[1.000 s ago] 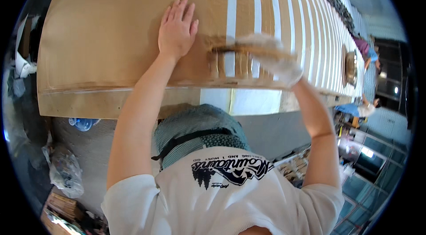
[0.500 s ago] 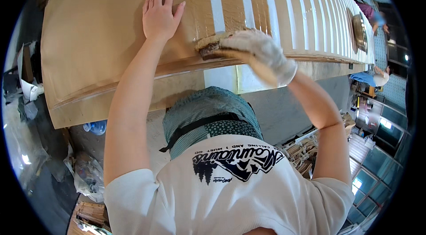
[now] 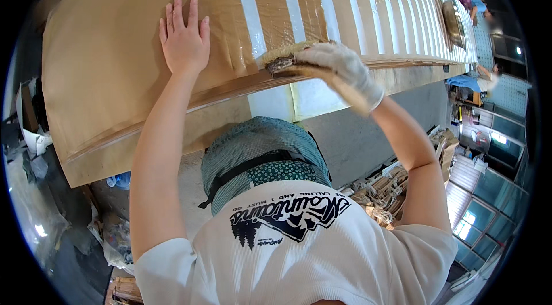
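My bare left hand (image 3: 185,40) lies flat, fingers spread, on a broad sheet of brown paper (image 3: 103,69) that covers the work table. A pale, stained glove covers my right hand (image 3: 336,66), which is wrapped round the wooden handle of a wide brush (image 3: 282,64). Its bristles touch the near edge of the paper, beside a wet, glossy brown patch (image 3: 227,29). Rightward from there, overlapping brown sheets show white strips (image 3: 328,3) side by side. The fingertips of my right hand are partly hidden.
A metal bowl (image 3: 454,24) stands on the striped sheets at the far right. Two people are beyond the table's right end. Flattened cardboard (image 3: 382,193) is heaped on the floor at right; a blue plastic bottle (image 3: 119,180) and plastic bags (image 3: 118,239) lie at lower left.
The whole view has shifted, so the table sits further left. Against the paper, the brush in my right hand has moved to the right. My left hand still rests flat.
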Action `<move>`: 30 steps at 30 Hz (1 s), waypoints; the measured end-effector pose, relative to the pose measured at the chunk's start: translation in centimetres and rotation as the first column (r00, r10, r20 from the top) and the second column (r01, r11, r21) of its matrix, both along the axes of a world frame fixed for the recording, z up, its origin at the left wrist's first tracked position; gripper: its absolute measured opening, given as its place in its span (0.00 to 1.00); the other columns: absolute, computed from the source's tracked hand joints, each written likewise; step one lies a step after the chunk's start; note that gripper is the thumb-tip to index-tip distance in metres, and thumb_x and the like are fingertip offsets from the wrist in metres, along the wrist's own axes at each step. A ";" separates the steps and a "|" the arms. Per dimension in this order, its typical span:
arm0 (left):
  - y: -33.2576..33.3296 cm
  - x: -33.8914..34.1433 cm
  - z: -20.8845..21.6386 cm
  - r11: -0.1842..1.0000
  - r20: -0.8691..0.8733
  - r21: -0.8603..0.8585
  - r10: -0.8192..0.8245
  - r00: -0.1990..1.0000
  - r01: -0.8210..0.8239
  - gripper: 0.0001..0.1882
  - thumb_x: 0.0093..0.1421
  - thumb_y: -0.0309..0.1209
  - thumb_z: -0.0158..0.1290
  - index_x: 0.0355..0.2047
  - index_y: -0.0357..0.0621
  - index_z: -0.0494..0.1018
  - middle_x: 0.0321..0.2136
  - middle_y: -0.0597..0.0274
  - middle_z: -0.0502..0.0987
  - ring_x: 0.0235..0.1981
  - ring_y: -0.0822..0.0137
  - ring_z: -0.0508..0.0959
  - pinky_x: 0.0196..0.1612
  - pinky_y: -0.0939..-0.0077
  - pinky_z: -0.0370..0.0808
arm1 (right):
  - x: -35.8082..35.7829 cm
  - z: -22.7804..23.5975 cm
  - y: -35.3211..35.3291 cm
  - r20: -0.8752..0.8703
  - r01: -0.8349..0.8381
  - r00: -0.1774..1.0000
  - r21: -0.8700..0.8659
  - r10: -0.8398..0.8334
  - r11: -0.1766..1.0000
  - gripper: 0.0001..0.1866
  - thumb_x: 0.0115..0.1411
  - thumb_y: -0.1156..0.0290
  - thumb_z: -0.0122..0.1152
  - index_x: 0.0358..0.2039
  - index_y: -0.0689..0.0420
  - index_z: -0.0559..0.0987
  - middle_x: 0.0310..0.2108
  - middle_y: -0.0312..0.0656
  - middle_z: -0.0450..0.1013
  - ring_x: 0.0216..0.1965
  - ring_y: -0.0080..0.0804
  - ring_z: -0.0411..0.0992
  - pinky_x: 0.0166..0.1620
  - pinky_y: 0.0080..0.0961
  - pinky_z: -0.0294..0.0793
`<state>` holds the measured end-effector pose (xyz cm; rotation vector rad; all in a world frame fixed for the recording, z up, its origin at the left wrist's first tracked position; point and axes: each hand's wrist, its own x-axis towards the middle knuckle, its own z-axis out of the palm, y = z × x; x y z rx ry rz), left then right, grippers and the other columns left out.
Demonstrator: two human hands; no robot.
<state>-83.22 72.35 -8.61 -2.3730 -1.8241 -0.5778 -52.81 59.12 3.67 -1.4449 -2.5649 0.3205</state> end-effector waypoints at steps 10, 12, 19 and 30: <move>0.2 0.3 0.1 0.999 -0.014 0.034 -0.012 1.000 0.012 0.28 0.73 0.49 0.36 0.71 0.64 0.56 0.71 0.59 0.55 0.72 0.57 0.54 0.73 0.56 0.49 | 2.5 -0.4 0.9 -0.081 0.014 0.997 0.224 0.005 0.974 0.19 0.64 0.67 0.62 0.55 0.56 0.79 0.45 0.44 0.80 0.40 0.30 0.79 0.46 0.26 0.80; 0.1 0.1 0.1 0.999 -0.013 0.032 -0.005 1.000 0.005 0.28 0.73 0.49 0.36 0.71 0.64 0.56 0.71 0.59 0.55 0.72 0.57 0.54 0.73 0.56 0.49 | 2.3 0.6 -0.9 -0.088 0.126 0.988 -0.025 -0.128 0.992 0.18 0.62 0.66 0.64 0.52 0.53 0.81 0.47 0.43 0.81 0.44 0.34 0.79 0.50 0.31 0.79; 0.1 0.1 0.3 1.000 0.019 0.028 -0.001 1.000 0.000 0.27 0.73 0.49 0.38 0.70 0.62 0.58 0.71 0.58 0.56 0.72 0.58 0.55 0.72 0.56 0.50 | 4.3 1.2 3.2 -0.437 0.102 0.879 -0.222 -0.193 0.970 0.19 0.58 0.74 0.65 0.51 0.55 0.81 0.44 0.38 0.81 0.40 0.30 0.80 0.37 0.20 0.82; -0.4 0.0 1.1 1.000 0.039 -0.007 -0.011 0.999 0.011 0.30 0.71 0.50 0.40 0.70 0.57 0.59 0.71 0.54 0.56 0.72 0.56 0.54 0.72 0.54 0.49 | 3.4 0.1 0.1 -0.576 -0.016 0.747 -0.516 -0.333 0.856 0.17 0.63 0.66 0.65 0.49 0.61 0.81 0.41 0.46 0.81 0.44 0.37 0.78 0.48 0.30 0.79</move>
